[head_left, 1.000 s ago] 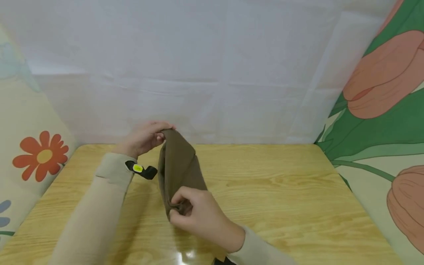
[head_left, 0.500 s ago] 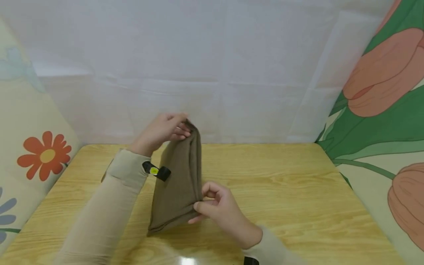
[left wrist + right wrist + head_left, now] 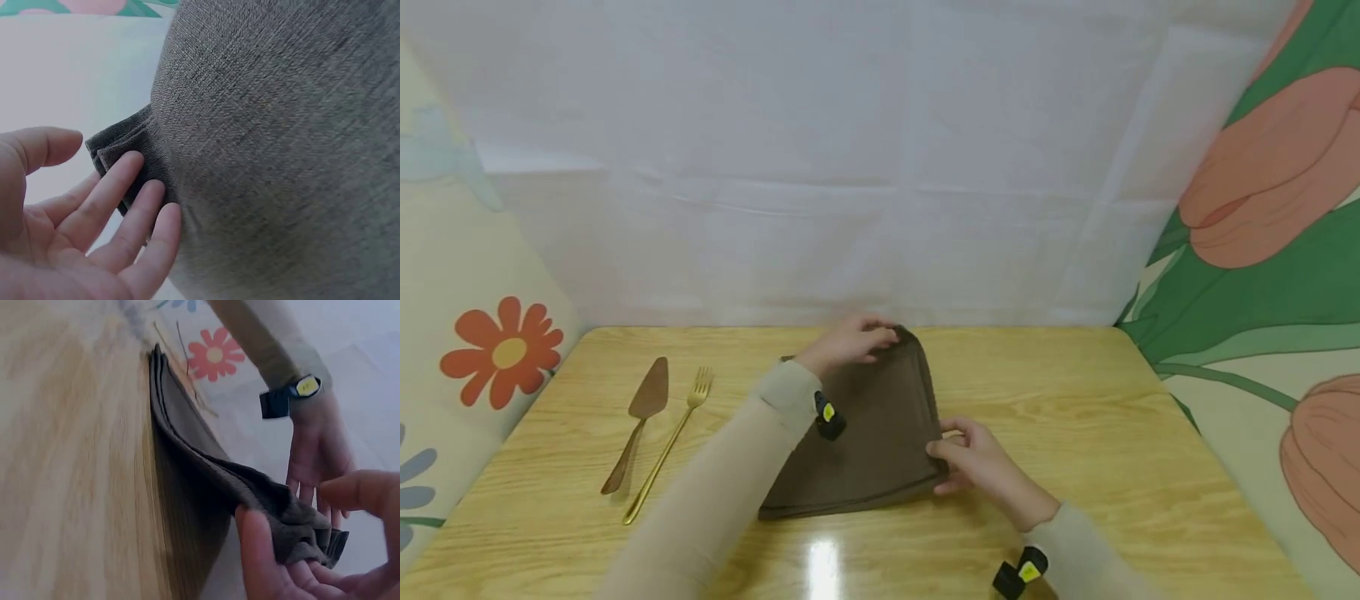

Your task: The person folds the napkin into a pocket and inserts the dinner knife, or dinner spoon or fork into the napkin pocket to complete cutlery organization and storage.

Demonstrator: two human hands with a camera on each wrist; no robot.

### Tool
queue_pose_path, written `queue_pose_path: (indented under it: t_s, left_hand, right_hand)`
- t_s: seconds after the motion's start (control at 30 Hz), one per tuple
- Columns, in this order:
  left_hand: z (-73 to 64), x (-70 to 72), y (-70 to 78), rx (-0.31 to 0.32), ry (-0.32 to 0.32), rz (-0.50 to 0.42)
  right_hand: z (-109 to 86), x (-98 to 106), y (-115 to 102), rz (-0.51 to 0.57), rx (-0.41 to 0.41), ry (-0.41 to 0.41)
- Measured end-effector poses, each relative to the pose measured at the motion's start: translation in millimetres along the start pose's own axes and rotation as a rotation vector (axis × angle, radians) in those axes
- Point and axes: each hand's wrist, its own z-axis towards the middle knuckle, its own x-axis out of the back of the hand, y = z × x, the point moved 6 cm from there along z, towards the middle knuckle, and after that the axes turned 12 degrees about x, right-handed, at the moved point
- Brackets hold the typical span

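A folded brown cloth (image 3: pixel 865 442) with several layers lies at the middle of the table, its right edge raised. At its far right corner is my left hand (image 3: pixel 853 340). In the left wrist view, the straight fingers (image 3: pixel 128 181) lie against a folded corner of the cloth (image 3: pixel 262 137), the thumb apart from it. My right hand (image 3: pixel 981 462) holds the near right edge, thumb above and fingers below. Seen from the right wrist, the cloth (image 3: pixel 200 453) bunches over the fingers (image 3: pixel 256 550), and the left hand (image 3: pixel 322 447) is just beyond.
To the left on the wooden table (image 3: pixel 1075 417) lie a cake server (image 3: pixel 647 400) and a gold fork (image 3: pixel 688 404), side by side. A white sheet (image 3: pixel 880 167) hangs behind the table. Flower-printed panels (image 3: pixel 497 350) flank it.
The cloth has gone from held up on edge to lying mostly flat, farther right. Both hands moved right with it, the left also lower. The cake server and fork have come into view.
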Motion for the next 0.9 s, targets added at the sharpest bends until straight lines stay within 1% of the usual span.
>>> queue_pose_path:
  t_s: [0.1, 0.2, 0.3, 0.4, 0.47, 0.57, 0.63, 0.73, 0.9]
  left_hand:
    - [4.6, -6.8, 0.1, -0.013, -0.020, 0.019]
    - [8.8, -16.0, -0.5, -0.038, -0.048, 0.038]
    - [10.8, -25.8, -1.7, -0.071, -0.072, 0.068]
    - [11.0, -30.0, -8.4, -0.085, -0.084, 0.114]
    - [8.2, -27.8, -15.4, -0.069, -0.069, 0.154]
    - [3.0, -18.0, -26.5, -0.041, -0.015, 0.240]
    - [-0.6, -9.6, -32.8, -0.020, 0.024, 0.283]
    - [-4.2, 1.7, -40.9, -0.020, 0.062, 0.333]
    - [-7.4, 19.1, -51.6, -0.055, 0.131, 0.411]
  right_hand:
    - [5.9, 14.0, 4.8, -0.231, -0.001, 0.042]
    - [10.7, 24.9, 5.8, -0.467, 0.037, 0.091]
    - [14.1, 33.3, 8.9, -0.618, 0.072, 0.120]
    - [16.8, 38.9, 12.8, -0.682, 0.085, 0.129]
    - [17.9, 40.5, 13.4, -0.714, 0.096, 0.126]
    - [18.6, 39.9, 11.9, -0.750, 0.120, 0.104]
    - [18.9, 38.8, 11.3, -0.770, 0.120, 0.079]
    - [19.4, 37.7, 12.4, -0.773, 0.093, 0.047]
    - [19.6, 37.5, 13.3, -0.738, 0.050, 0.024]
